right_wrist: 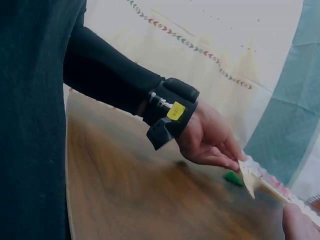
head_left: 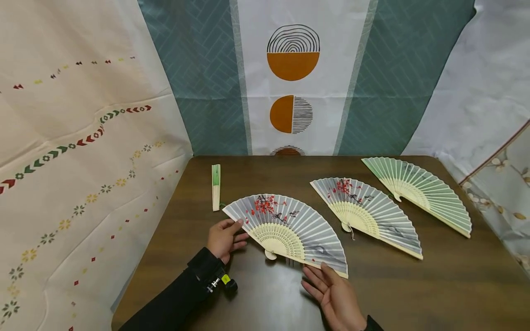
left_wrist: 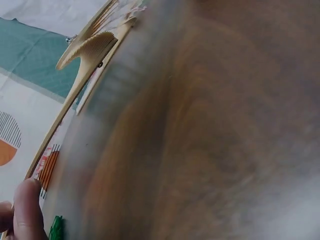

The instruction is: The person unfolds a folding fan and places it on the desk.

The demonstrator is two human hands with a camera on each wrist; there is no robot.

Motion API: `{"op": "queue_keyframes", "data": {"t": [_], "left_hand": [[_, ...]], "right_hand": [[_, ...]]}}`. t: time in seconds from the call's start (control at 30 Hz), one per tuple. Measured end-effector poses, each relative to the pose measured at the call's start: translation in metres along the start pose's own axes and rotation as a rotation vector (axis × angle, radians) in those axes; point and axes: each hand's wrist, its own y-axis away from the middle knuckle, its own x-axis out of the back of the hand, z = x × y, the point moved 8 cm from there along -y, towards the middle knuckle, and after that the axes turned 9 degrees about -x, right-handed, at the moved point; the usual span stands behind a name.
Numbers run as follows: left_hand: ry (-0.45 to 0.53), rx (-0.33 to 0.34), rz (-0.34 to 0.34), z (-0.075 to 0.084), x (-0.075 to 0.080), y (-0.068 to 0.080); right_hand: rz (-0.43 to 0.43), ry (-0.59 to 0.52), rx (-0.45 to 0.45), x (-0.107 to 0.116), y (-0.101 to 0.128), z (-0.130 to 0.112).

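A spread grey folding fan (head_left: 327, 234) with red blossoms and pale ribs is held at both ends over the table. My left hand (head_left: 225, 240) pinches its left end rib, thumb in front. At the opposite end my right hand (head_left: 333, 292) grips the lower edge, thumb over the rib and fingers beneath. The left wrist view catches the fan (left_wrist: 82, 75) edge-on, with the left thumb (left_wrist: 29, 210) on its rib. Seen from the right wrist, the left hand (right_wrist: 210, 135) has the far end, and the right thumb (right_wrist: 298, 224) is partly cut off by the frame.
A second grey blossom fan (head_left: 364, 216) lies spread to the right, with a spread green fan (head_left: 422, 188) behind it. On the left lies a folded green fan (head_left: 216, 186). The brown table (head_left: 265, 294) ends at hanging cloths (head_left: 207, 92).
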Motion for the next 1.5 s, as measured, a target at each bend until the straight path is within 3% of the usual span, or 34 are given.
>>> {"op": "queue_keyframes", "data": {"t": [0.43,0.73,1.2,1.5], "left_hand": [[-0.051,0.060,-0.046,-0.012,-0.013,-0.006],[-0.104,0.088,-0.113,-0.013,-0.025,-0.014],[-0.152,0.097,-0.143,-0.013,-0.031,-0.014],[-0.247,0.085,-0.223,-0.002,-0.033,-0.017]], "right_hand": [[-0.005,-0.109,-0.020,0.020,0.006,0.003],[0.013,-0.132,-0.012,0.029,0.007,-0.006],[-0.038,-0.224,-0.055,0.038,0.012,-0.001],[-0.063,-0.173,-0.078,0.040,0.015,0.001]]}}
